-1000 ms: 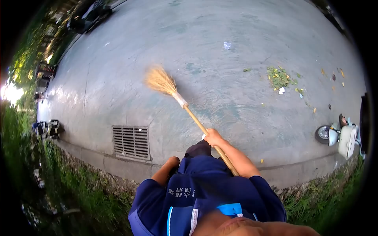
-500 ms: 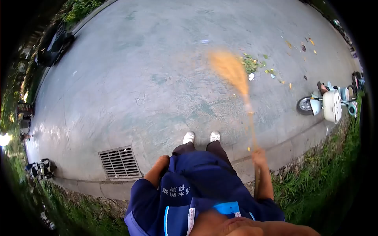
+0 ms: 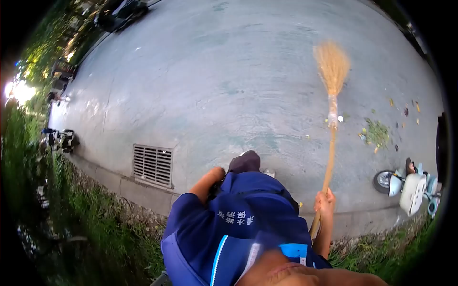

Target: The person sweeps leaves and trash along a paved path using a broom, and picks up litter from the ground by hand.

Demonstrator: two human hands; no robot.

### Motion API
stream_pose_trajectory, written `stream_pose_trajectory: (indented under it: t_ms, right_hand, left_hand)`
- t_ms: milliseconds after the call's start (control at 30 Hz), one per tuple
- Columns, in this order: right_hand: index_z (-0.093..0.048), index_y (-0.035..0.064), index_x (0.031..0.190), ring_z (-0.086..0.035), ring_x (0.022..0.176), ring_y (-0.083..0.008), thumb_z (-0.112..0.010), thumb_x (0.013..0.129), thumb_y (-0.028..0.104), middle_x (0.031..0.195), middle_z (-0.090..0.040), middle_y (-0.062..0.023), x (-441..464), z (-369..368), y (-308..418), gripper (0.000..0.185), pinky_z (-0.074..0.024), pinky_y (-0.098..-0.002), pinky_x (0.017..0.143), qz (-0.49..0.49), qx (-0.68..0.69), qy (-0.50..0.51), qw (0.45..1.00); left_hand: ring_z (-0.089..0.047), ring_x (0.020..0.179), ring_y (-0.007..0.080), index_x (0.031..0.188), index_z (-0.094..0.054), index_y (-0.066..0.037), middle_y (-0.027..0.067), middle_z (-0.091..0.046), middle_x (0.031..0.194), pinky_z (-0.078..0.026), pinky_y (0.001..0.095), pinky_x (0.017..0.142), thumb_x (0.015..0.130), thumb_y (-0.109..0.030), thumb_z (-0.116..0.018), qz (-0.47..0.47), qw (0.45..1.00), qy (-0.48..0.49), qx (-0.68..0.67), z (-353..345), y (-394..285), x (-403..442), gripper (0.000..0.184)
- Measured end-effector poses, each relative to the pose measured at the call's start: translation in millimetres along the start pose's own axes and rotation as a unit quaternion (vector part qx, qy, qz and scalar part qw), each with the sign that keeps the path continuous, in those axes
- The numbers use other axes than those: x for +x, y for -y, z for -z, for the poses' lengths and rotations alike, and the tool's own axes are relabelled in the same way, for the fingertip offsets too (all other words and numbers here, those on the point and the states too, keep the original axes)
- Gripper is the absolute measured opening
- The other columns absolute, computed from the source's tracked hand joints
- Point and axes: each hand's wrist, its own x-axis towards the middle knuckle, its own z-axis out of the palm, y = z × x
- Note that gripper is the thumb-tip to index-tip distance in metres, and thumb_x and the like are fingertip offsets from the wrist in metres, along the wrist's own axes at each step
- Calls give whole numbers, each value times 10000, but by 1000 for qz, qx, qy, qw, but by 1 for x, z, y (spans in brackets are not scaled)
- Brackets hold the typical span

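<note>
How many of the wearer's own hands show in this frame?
2. The left hand is beside the dark trouser leg, its fingers mostly hidden; the right hand grips the broom handle.

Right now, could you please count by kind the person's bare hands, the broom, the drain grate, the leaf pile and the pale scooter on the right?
Hands: 2 (left hand, right hand)
Broom: 1
Drain grate: 1
Leaf pile: 1
Pale scooter: 1
Total: 6

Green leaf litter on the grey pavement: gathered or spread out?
Mostly gathered. The green leaf litter forms one loose clump; small yellow leaves lie scattered beyond it, apart from one another.
</note>
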Motion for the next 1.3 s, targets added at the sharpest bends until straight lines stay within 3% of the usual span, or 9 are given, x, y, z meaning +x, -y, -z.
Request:
stream_pose_trajectory:
  t_ms: [300,433,500,667,767,833,967,1033,1300]
  right_hand:
    - [-495,35,1059,-380,340,-73,-537,761,83,480,-408,22,133,-109,28,305,-335,-238,297,-42,-154,156,975]
    - [-530,59,955,-446,371,-93,-565,758,93,491,-449,-4,184,-114,24,203,-370,-252,328,-47,-242,163,955]
    - [-513,55,896,-447,371,-100,-566,746,77,492,-452,-10,175,-107,47,161,-371,-253,328,-91,-182,138,969]
    - [-522,49,736,-446,371,-110,-586,726,67,494,-460,-21,190,-84,75,68,-374,-262,320,-117,-103,-53,986]
    - [-520,37,644,-443,363,-115,-572,720,68,492,-470,-31,245,-43,88,97,-380,-262,317,-141,-69,-135,978]
    - [-508,38,626,-439,358,-112,-542,723,62,484,-460,-30,291,-5,104,105,-372,-260,310,-86,-56,-183,978]
    - [-478,55,645,-415,344,-100,-510,720,40,477,-446,-18,369,26,195,83,-356,-252,302,-20,14,-257,966]
    - [-470,60,656,-405,340,-99,-498,717,25,475,-438,-13,403,34,237,76,-349,-250,300,12,39,-244,969]
    - [-464,74,691,-402,370,-83,-528,732,27,488,-423,10,511,18,352,89,-330,-238,319,60,72,-192,977]
  left_hand:
    - [-572,785,333,734,-617,-47,167,-610,852,-457,428,698,785,-250,-431,-240,962,-128,24,87,-26,109,280]
    - [-578,815,320,761,-633,-122,127,-623,846,-459,410,723,767,-291,-449,-169,982,-82,13,131,-15,167,250]
    - [-580,851,311,802,-647,-132,122,-622,891,-460,398,756,752,-314,-461,-112,991,1,-66,172,-15,165,265]
    - [-577,902,302,850,-654,-100,140,-608,970,-458,396,787,769,-289,-424,-170,954,81,233,232,17,263,308]
    - [-568,922,318,859,-638,-22,178,-601,963,-453,406,787,787,-256,-400,-238,891,99,373,296,-27,293,341]
    - [-595,837,291,836,-651,-129,104,-624,910,-476,399,725,762,-254,-476,-245,921,-12,304,326,-53,345,227]
    - [-600,833,250,840,-638,-125,96,-636,846,-469,355,748,760,-347,-498,-226,969,-96,-7,408,-163,374,275]
    - [-599,837,251,847,-639,-129,92,-637,841,-466,353,754,758,-346,-502,-233,965,-115,-22,436,-209,398,271]
    - [-539,970,287,886,-649,-139,132,-595,999,-414,385,859,764,-340,-470,-278,940,41,196,555,-324,492,295]
